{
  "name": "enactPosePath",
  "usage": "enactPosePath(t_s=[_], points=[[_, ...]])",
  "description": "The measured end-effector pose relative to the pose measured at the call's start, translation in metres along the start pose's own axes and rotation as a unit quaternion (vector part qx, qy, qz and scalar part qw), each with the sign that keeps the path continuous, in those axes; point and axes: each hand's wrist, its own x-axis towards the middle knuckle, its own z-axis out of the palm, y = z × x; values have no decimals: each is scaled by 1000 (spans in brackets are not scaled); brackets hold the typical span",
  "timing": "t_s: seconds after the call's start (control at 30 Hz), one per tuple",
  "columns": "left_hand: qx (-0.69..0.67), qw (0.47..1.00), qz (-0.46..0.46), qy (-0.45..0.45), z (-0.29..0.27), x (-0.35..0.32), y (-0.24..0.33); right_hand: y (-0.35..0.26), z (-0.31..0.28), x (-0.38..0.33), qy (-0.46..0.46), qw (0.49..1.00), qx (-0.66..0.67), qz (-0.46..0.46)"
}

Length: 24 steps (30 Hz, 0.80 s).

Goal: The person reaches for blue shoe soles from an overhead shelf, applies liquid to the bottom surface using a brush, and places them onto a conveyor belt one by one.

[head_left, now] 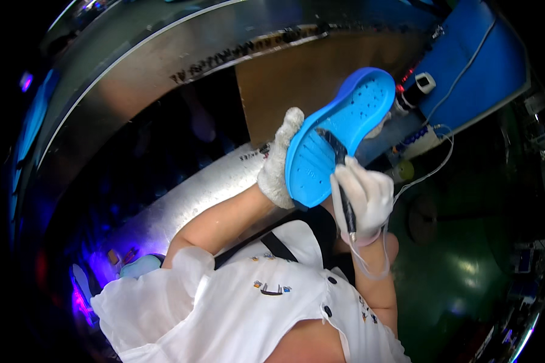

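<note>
The left hand [277,163], in a white glove, has its grip closed on the edge of a blue shoe sole [339,136], held up in the air. The right hand [363,199] grips a dark pen tool [343,187] with its tip on the sole. If the sole wobbles, the tip could slide off.

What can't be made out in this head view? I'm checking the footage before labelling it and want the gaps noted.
- Left hand: its fingers are hidden behind the blue shoe sole.
- Dark pen-like tool: the right hand wraps its middle, and its tip is too small to identify.
- Thin white cable: both ends are lost in clutter.
- Dark recess under the metal housing: too dim and blurred.
</note>
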Motion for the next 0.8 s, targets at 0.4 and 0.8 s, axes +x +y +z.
enactPosePath(t_s=[0.4, 0.8], points=[[198, 960, 116, -163, 65, -105, 185, -8, -33, -25, 76, 829, 486, 266], [872, 296, 387, 44, 125, -19, 222, -14, -22, -33, 62, 788, 456, 410]])
